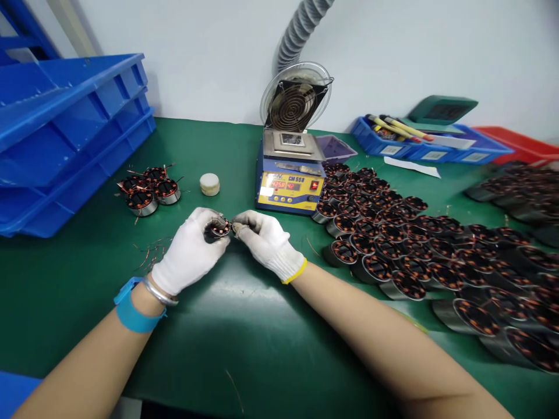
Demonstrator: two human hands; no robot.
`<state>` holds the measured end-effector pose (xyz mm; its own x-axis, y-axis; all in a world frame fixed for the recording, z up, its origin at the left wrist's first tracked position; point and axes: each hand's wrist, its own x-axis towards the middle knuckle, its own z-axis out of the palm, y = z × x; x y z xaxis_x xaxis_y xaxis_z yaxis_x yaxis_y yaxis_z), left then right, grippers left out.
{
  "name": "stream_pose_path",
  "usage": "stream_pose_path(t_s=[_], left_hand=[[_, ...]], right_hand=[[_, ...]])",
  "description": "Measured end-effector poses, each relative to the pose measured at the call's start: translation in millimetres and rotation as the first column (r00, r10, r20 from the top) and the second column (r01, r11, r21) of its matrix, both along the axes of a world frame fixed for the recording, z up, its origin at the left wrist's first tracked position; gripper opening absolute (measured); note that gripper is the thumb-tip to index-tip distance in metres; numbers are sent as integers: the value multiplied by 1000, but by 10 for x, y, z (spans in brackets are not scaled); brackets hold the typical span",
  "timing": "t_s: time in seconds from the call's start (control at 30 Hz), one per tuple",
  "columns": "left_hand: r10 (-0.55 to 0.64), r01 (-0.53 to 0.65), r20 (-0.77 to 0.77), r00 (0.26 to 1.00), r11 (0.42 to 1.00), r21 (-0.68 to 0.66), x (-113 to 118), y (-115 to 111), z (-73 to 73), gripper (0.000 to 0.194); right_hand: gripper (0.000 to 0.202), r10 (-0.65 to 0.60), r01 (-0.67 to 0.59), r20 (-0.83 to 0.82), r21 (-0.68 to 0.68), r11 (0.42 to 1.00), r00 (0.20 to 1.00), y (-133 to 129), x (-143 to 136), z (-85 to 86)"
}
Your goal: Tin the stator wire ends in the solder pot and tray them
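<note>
Above the green table, my left hand, in a white glove, is wrapped round a motor stator with copper windings. My right hand, also gloved, has its fingertips pinched together at the stator's right edge. What those fingertips grip is too small to make out. A group of stators with loose wire ends stands to the left, beyond my left hand. Between it and the solder pot sits a small round whitish block. Cut copper wire bits lie to the left of my left wrist.
A blue and yellow solder pot with a lit display stands ahead, a fan and grey hose above it. Many rows of stators fill the right side. Stacked blue crates rise at left; blue bins hold pens at the back.
</note>
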<state>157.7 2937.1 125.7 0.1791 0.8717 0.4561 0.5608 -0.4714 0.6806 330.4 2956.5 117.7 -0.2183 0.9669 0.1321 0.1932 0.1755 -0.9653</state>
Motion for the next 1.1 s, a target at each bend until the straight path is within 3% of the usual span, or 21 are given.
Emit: stream_pose_path(t_s=[0.13, 0.23, 0.3, 0.43, 0.53, 0.67, 0.73, 0.8, 0.87, 0.9, 1.03, 1.1], left_hand=[[64, -62, -16, 998, 994, 90, 11, -32, 11, 19], [113, -111, -18, 993, 989, 97, 21, -64, -1, 34], [96, -85, -64, 993, 985, 150, 23, -80, -11, 43], [36, -6, -120, 992, 971, 240, 6, -85, -28, 43], [67, -33, -141, 988, 973, 229, 3, -67, -44, 43], [213, -197, -259, 942, 976, 88, 28, -59, 0, 36], [207, -229, -314, 927, 973, -36, 26, -74, 76, 25], [33, -108, -305, 952, 967, -232, -1, -93, 177, 24], [-167, 58, -223, 961, 903, -425, -42, -104, 270, 25], [-192, 94, -165, 967, 877, -471, -61, -103, 303, 26], [71, -41, 67, 995, 929, -367, -65, -57, 305, 37], [93, -47, 124, 988, 941, -334, -40, -36, 263, 32]], right_hand=[[21, -134, 117, -164, -114, 987, 977, 74, 69, 14], [31, -1, -99, -325, -292, 951, 946, 46, 42, 18], [38, 86, -238, -410, -335, 912, 908, -1, -3, 23], [37, 112, -211, -376, -233, 949, 920, -63, -52, 47], [37, 106, -136, -248, -107, 985, 963, -87, -42, 63], [38, 31, -31, 5, 153, 988, 1000, -113, -23, 19], [38, -27, 17, 45, 206, 978, 999, -108, -20, -15], [38, -44, 46, -20, 171, 984, 999, -91, -24, -33], [37, -48, 59, -117, 88, 994, 992, -72, -36, -28], [38, -53, 61, -156, 46, 997, 986, -67, -45, -18], [38, -46, 35, -243, -53, 998, 969, -85, -86, 24], [39, -29, 10, -264, -75, 997, 964, -100, -99, 28]])
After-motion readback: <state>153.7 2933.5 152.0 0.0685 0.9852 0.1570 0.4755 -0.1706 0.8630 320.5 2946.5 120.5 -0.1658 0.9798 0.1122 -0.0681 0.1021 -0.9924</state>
